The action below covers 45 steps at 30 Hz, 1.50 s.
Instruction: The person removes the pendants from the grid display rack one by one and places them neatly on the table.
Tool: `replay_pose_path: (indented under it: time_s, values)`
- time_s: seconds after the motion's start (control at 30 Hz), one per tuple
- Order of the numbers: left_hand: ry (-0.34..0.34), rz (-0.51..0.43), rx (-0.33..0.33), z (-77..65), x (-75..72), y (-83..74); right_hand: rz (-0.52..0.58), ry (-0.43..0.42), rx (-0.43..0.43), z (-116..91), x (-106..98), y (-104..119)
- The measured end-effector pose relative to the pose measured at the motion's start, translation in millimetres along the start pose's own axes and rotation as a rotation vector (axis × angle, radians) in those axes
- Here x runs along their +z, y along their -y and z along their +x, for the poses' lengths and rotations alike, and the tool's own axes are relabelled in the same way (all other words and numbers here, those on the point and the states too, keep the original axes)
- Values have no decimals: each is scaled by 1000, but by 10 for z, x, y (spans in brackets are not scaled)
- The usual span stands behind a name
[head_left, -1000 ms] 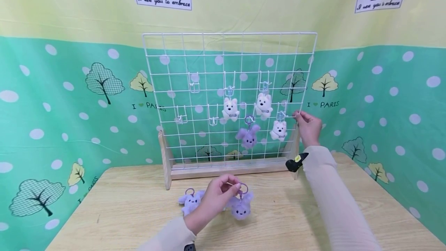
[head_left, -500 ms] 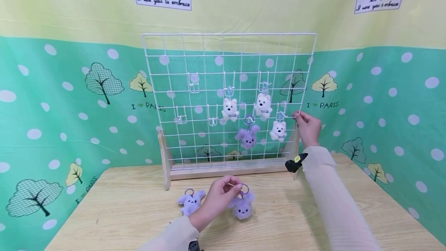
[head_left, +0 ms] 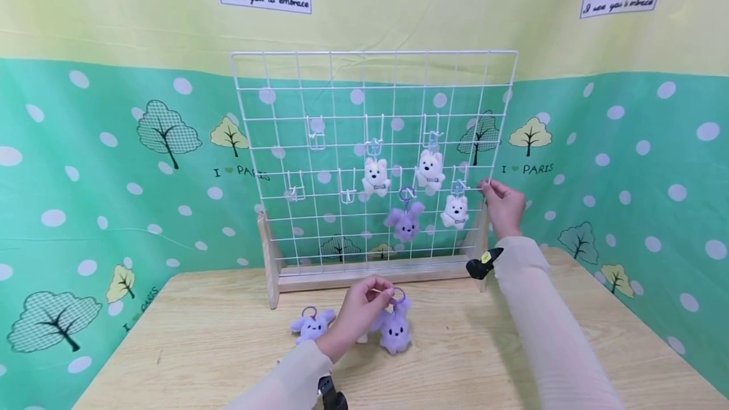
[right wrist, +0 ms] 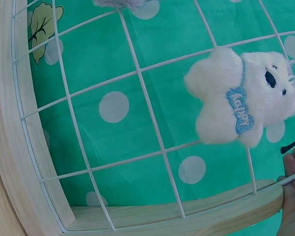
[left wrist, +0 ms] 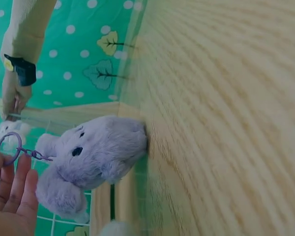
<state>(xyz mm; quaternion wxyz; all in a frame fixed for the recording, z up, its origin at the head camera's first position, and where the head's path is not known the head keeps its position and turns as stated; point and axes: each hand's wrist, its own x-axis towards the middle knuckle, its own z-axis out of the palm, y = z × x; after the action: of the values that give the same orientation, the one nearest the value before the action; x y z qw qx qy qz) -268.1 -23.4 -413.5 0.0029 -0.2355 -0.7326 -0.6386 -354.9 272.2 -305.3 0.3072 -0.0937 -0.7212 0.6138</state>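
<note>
My left hand (head_left: 360, 309) pinches the purple ring of a lilac plush bunny keychain (head_left: 395, 333) above the table, in front of the rack. In the left wrist view the ring (left wrist: 11, 148) sits at the fingertips and the bunny's lower end is close to the wood. My right hand (head_left: 504, 209) grips the right edge wire of a white grid rack (head_left: 376, 53), just above its wooden side post. Beside that hand hangs a white plush dog keychain (head_left: 455, 212), seen with a blue bow in the right wrist view.
Two more white dogs (head_left: 376, 176) and a lilac bunny (head_left: 406, 223) hang on the grid's hooks. Several bare hooks (head_left: 293, 193) are at left. Another lilac bunny (head_left: 311, 328) lies on the table (head_left: 199, 340), left of my left hand. A patterned cloth (head_left: 85, 207) encloses the back and sides.
My left hand has lifted the bunny keychain slightly, and the bunny now hangs straighter with more of its body showing. The right hand keeps its hold on the rack edge.
</note>
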Motion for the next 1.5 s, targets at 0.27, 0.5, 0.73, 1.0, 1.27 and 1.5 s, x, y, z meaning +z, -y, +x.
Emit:
replay_pose_path:
  time_s: [0.27,0.5,0.73,1.0,1.27,1.5]
  values:
    - [-17,-20,-23,97,6,97,8,-3,-7,5,8,5]
    - [-59,-4,-69,168,12,166,6,-1,-9,5,7,-1]
    - [-100,-9,-74,167,16,101,8,-8,-18,5,10,-3]
    - [-112,1,-81,166,25,115,2,-9,-25,4,10,-13]
    - [-153,-25,-116,194,21,173,6,-3,-11,-2,5,-7]
    - [-199,-14,-149,259,22,315,8,-6,-16,9,8,-18]
